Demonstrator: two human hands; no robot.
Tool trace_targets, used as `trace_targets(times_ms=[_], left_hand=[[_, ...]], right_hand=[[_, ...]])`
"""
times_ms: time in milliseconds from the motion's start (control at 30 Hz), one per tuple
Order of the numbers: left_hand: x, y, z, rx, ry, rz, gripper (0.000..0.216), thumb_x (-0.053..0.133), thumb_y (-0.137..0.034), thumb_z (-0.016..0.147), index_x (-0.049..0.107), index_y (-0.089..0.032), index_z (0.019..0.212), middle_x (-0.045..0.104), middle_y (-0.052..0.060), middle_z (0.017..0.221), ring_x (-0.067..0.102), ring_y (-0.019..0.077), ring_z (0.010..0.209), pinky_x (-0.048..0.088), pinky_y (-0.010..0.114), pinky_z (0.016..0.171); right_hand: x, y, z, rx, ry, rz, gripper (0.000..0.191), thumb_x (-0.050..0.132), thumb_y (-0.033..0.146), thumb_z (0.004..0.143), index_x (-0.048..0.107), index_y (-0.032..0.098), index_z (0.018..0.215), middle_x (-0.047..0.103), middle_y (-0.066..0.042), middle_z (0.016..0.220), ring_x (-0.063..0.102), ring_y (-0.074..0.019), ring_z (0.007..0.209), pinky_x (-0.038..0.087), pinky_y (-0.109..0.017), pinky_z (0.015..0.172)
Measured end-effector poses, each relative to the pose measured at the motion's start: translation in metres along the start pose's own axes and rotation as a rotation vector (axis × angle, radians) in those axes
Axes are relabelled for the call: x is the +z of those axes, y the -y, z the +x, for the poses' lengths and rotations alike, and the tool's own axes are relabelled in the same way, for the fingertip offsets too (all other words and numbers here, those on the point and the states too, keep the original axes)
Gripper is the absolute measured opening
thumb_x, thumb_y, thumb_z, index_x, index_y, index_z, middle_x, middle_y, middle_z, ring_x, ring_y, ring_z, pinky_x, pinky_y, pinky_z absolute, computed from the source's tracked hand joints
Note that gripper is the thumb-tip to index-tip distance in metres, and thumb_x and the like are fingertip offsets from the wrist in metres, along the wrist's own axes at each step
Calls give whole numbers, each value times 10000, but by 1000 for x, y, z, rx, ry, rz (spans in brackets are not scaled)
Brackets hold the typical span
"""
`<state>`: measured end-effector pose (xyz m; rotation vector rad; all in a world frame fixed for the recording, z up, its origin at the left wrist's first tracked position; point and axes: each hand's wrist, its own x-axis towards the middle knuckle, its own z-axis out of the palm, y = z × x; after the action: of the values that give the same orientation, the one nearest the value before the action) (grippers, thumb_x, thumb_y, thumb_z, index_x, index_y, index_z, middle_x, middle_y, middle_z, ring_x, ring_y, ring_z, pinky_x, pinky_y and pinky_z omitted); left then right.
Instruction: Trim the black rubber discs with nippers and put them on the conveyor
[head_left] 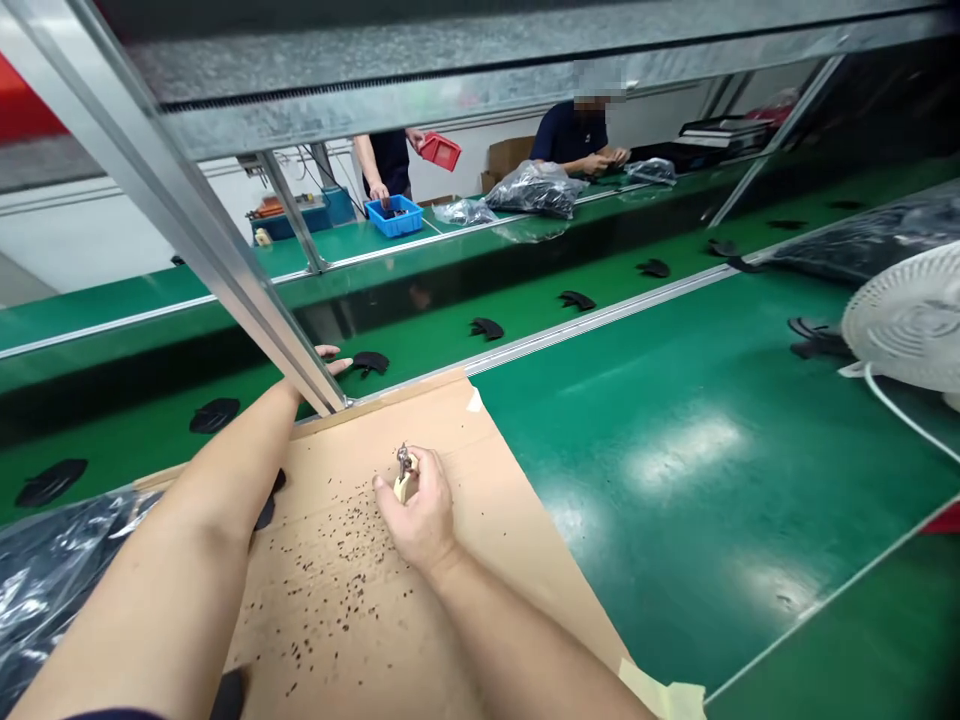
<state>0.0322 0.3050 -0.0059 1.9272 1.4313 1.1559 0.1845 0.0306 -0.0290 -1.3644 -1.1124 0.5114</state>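
"Holding anything, that right hand (426, 512) at the centre of the frame?"

"Cutters (403, 466), thumb and fingers curled round the handles, back of the hand up, above cardboard (450, 425) strewn with black specks (352, 545)."

"And the left hand (337, 367)?"

"Farther off, left of centre, arm stretched out, partly behind the metal post (225, 258). Its visible fingers are parted beside a black part (370, 362) on the green belt (427, 346); I can't tell whether they touch."

"Which step?"

"Picking up that part, I'd judge: it calls for bringing those fingertips together on it."

Pale-handled metal nippers (405, 466) — held over cardboard (480, 470); a curved black part (370, 362) — lying on the green belt (427, 345).
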Motion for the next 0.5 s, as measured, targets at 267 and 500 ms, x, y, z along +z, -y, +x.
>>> trace_targets(times_ms=[267, 500], left_hand=[[26, -1, 16, -240, 208, 4, 523, 918, -278, 416, 674, -135, 856, 633, -25, 655, 574, 150, 664, 467, 307, 747], [19, -6, 5, -235, 157, -228, 355, 877, -300, 532, 605, -144, 696, 556, -27, 500, 498, 110, 521, 470, 299, 609]], right_hand=[[-1, 3, 1, 64, 65, -1, 309, 664, 234, 661, 567, 216, 954, 603, -60, 943, 573, -248, 899, 482, -425, 820], [1, 1, 1, 57, 75, -21, 309, 669, 246, 653, 571, 216, 944, 603, -64, 936, 567, -253, 905, 483, -422, 819]])
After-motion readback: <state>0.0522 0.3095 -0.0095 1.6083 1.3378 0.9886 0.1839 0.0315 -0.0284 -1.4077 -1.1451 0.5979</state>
